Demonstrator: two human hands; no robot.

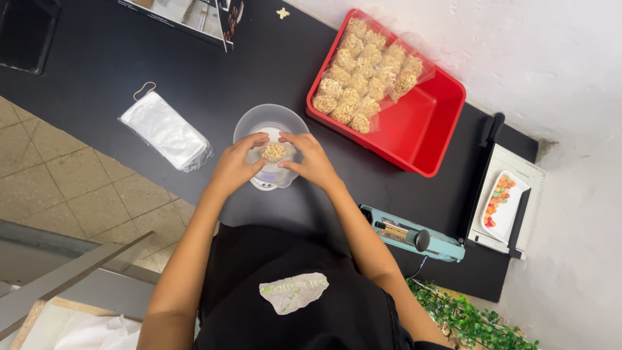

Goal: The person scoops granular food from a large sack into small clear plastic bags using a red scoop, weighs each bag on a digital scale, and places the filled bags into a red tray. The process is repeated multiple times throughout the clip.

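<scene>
Both hands meet over a clear plastic bowl point(259, 116) that stands on a small kitchen scale point(264, 184) on the black table point(97, 58). My left hand point(234, 166) and my right hand point(312, 159) cup a beige puffed-grain ball point(273, 151) between their fingertips, inside the bowl. A red tray point(421, 123) to the right holds several rows of the same balls wrapped in clear bags point(366, 65).
A stack of clear plastic bags point(167, 131) with a rubber band lies left of the bowl. A teal bag sealer point(414, 236) sits near the front right. A paper cutter point(518, 214) carries a white dish of coloured candies point(500, 202). A box point(188, 16) stands at the back.
</scene>
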